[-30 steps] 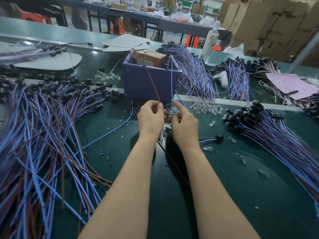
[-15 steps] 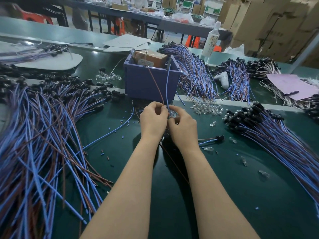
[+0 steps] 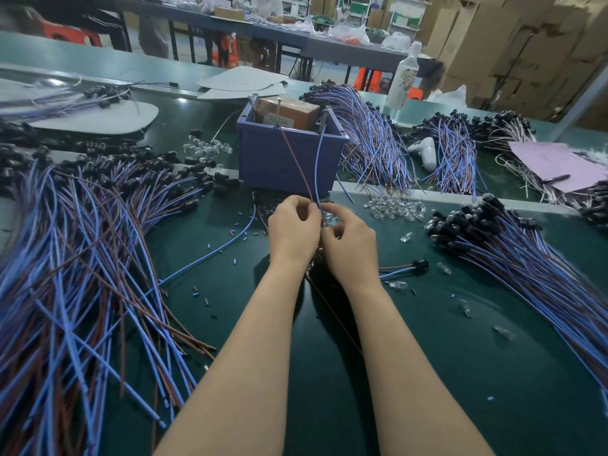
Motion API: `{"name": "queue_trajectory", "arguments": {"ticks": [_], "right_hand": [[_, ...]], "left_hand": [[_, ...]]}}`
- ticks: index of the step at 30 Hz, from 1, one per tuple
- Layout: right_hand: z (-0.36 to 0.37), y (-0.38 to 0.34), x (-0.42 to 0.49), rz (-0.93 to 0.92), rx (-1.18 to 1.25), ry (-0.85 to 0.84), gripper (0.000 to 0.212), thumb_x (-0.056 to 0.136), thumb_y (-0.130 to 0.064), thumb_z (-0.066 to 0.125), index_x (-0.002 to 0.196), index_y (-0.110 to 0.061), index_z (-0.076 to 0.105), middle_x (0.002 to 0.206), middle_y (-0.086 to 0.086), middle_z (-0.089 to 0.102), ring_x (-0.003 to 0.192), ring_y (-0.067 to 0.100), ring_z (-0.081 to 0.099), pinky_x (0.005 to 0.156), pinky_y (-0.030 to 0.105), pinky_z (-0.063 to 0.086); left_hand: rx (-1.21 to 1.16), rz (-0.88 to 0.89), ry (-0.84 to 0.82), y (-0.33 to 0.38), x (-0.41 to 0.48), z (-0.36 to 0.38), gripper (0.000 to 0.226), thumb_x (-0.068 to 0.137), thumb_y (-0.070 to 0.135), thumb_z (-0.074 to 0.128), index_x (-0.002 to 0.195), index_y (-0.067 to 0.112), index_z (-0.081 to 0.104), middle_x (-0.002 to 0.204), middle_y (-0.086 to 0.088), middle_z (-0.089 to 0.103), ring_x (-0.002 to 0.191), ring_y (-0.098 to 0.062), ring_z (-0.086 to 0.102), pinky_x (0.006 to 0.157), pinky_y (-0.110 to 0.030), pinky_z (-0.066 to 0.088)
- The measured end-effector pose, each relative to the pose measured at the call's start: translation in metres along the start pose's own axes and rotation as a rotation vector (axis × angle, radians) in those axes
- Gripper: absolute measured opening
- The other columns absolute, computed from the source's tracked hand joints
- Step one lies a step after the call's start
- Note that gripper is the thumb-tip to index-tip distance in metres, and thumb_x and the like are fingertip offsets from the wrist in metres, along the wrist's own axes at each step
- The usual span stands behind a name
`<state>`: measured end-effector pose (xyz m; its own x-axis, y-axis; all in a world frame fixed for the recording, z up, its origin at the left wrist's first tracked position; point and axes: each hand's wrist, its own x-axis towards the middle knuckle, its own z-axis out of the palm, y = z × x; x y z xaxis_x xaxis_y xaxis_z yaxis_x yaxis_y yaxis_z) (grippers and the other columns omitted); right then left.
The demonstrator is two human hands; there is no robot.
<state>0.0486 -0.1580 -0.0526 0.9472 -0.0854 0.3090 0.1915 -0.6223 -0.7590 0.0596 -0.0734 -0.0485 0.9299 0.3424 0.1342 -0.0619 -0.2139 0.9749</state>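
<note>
The left hand (image 3: 292, 227) had its fingers curled, pinching the brown wire (image 3: 296, 159) between thumb and forefinger. The right hand (image 3: 350, 240) sat just beside it, touching it at the fingertips, its fingers curled round a small clear bulb (image 3: 329, 218). The blue wire (image 3: 316, 166) came down into the gap between the two hands; exactly which fingers held its end could not be made out. Both wires rose from the hands, a little above the desk (image 3: 427, 373), and leaned up against the front of the purple bin (image 3: 263, 159), their tips reaching its rim. A brown box (image 3: 291, 110) stood inside the bin.

Just right of the hands lay a heap of loose bulbs (image 3: 394, 207), and nearer the right wrist a short lead (image 3: 396, 271) ending in a black socket. Farther right a bundle (image 3: 513, 258) of blue and brown wires with black sockets fanned across the desk. To the left sprawled a larger heap (image 3: 82, 264) of the same wires, with cut bits of insulation scattered near it. Behind the bin stood a bottle (image 3: 406, 77), well apart, and a pink sheet (image 3: 556, 162) lay at the far right.
</note>
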Motion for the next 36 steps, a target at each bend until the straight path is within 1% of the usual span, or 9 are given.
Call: {"name": "queue_trajectory", "arguments": {"ticks": [3,6,9,12,16,24,30,33,36], "right_hand": [[0.0001,0.0002,0.0006,0.006,-0.015,-0.005,0.036,0.084,-0.012,0.053,0.117,-0.023,0.064,0.065,-0.004,0.058,0.074,0.023,0.057,0.079,0.038,0.05],[-0.0003,-0.0004,0.0005,0.013,-0.016,-0.015,0.037,0.084,-0.012,0.053,0.117,-0.024,0.064,0.068,-0.001,0.06,0.082,0.03,0.061,0.081,0.04,0.05],[-0.0008,-0.0005,0.0,0.011,-0.017,-0.017,0.037,0.084,-0.012,0.053,0.117,-0.024,0.064,0.071,0.003,0.063,0.083,0.03,0.062,0.081,0.041,0.05],[-0.0014,0.0001,-0.0004,0.009,-0.016,-0.019,0.037,0.084,-0.011,0.053,0.117,-0.023,0.064,0.07,0.0,0.061,0.082,0.029,0.062,0.081,0.041,0.05],[-0.0009,0.001,0.0002,0.01,-0.012,-0.012,0.036,0.084,-0.011,0.053,0.116,-0.023,0.064,0.067,-0.002,0.058,0.076,0.024,0.058,0.08,0.039,0.05],[-0.0018,0.0025,0.0004,0.017,-0.004,-0.016,0.036,0.084,-0.011,0.054,0.115,-0.025,0.065,0.065,-0.004,0.06,0.077,0.024,0.06,0.078,0.037,0.05],[-0.001,0.007,0.0026,0.041,-0.014,-0.011,0.035,0.085,-0.011,0.054,0.116,-0.025,0.064,0.057,-0.011,0.052,0.068,0.016,0.05,0.075,0.033,0.047],[-0.001,0.0065,0.0027,0.054,-0.011,-0.004,0.033,0.086,-0.011,0.053,0.115,-0.024,0.064,0.063,-0.007,0.056,0.072,0.02,0.053,0.078,0.036,0.049],[-0.0015,0.0045,0.0023,0.055,-0.008,-0.007,0.034,0.086,-0.011,0.053,0.116,-0.024,0.063,0.069,-0.002,0.06,0.078,0.025,0.058,0.081,0.04,0.05]], "left_hand": [[0.009,0.011,0.0,0.0004,-0.0012,-0.0002,0.011,0.091,0.015,0.054,0.091,0.01,0.063,0.089,-0.008,0.07,0.088,-0.022,0.065,0.086,-0.039,0.052],[0.027,0.026,0.006,0.001,-0.0021,-0.0004,0.008,0.09,0.015,0.054,0.087,0.013,0.061,0.087,-0.006,0.07,0.086,-0.021,0.064,0.083,-0.036,0.052],[0.042,0.039,0.013,0.001,-0.0027,-0.0007,0.006,0.089,0.015,0.055,0.086,0.015,0.06,0.086,-0.005,0.069,0.084,-0.02,0.064,0.08,-0.032,0.052],[0.056,0.051,0.018,0.0007,-0.0031,-0.0003,0.006,0.089,0.015,0.055,0.085,0.015,0.059,0.084,-0.003,0.069,0.082,-0.019,0.063,0.078,-0.03,0.051],[0.053,0.05,0.022,0.0012,-0.0033,-0.0002,0.005,0.089,0.014,0.055,0.085,0.015,0.059,0.082,-0.002,0.067,0.081,-0.02,0.064,0.079,-0.033,0.052],[0.092,0.061,0.029,0.0005,-0.0041,0.0008,0.006,0.087,0.015,0.057,0.086,0.011,0.062,0.084,-0.006,0.07,0.083,-0.023,0.065,0.08,-0.036,0.052],[0.174,0.106,0.049,-0.0004,-0.0049,0.0018,0.007,0.086,0.019,0.059,0.084,0.013,0.062,0.076,0.001,0.065,0.08,-0.023,0.063,0.076,-0.032,0.05],[0.222,0.138,0.053,-0.0007,-0.0054,0.0024,0.009,0.086,0.022,0.06,0.085,0.013,0.062,0.078,-0.001,0.067,0.079,-0.024,0.063,0.075,-0.032,0.049],[0.204,0.136,0.058,-0.0001,-0.0051,0.0017,0.008,0.086,0.02,0.06,0.084,0.012,0.062,0.074,0.002,0.063,0.078,-0.023,0.063,0.074,-0.031,0.048]]}}
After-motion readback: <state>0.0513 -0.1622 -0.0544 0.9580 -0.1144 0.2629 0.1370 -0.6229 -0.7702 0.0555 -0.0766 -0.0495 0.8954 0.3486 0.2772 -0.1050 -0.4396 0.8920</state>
